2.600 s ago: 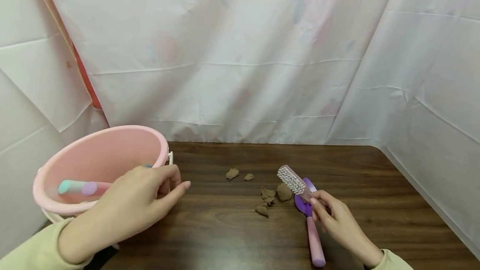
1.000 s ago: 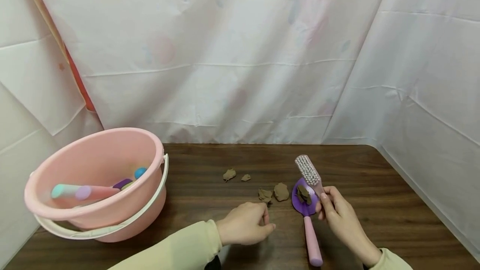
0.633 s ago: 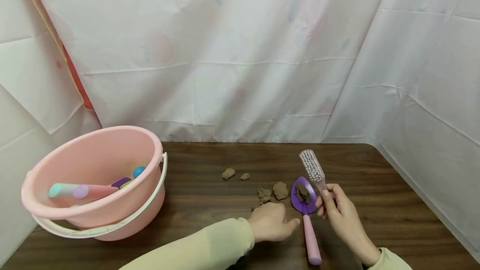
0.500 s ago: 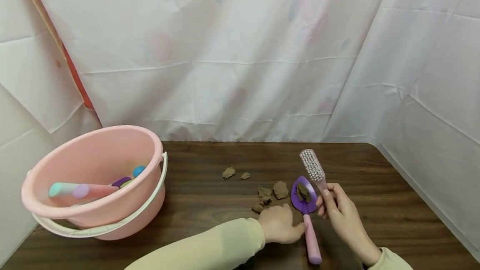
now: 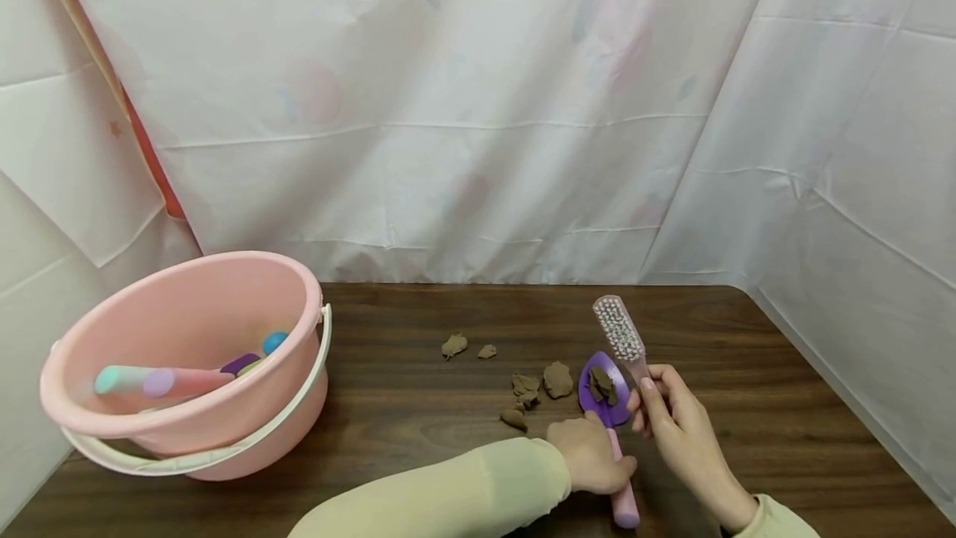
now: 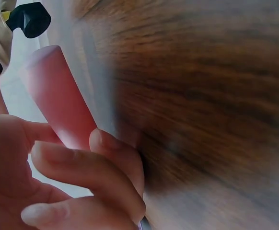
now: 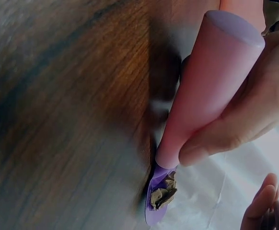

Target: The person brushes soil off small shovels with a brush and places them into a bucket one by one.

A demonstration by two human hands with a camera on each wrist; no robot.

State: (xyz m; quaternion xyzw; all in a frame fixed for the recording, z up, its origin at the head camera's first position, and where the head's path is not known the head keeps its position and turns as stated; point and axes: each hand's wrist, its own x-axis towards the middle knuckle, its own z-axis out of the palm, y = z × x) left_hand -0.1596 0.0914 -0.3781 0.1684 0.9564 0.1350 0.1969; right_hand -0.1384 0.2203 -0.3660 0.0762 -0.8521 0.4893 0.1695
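The left hand (image 5: pixel 590 455) grips the pink handle of a toy shovel (image 5: pixel 626 511) on the table, its purple blade pointing away. In the left wrist view the fingers curl about the pink handle (image 6: pixel 63 100), and in the right wrist view the thumb lies along the shovel (image 7: pixel 206 86). A crumpled brown piece (image 5: pixel 602 384) sits on the blade. Just right of the blade, the right hand (image 5: pixel 680 430) pinches a small pink brush (image 5: pixel 620 330) by its handle, white bristles facing the head camera. Several brown pieces (image 5: pixel 557 380) lie left of the blade.
A pink bucket (image 5: pixel 309 372) with a white handle stands at the left, holding a blue ball (image 5: pixel 274 342) and pastel-handled tools (image 5: pixel 179 380). Two more brown bits (image 5: pixel 454 345) lie farther back. White curtains (image 5: pixel 478 148) enclose the dark wood table (image 5: pixel 388 430).
The left hand has come from over the bucket, rightward across the table, onto the shovel handle. The right hand has raised the brush from over the blade, uncovering the brown piece there.
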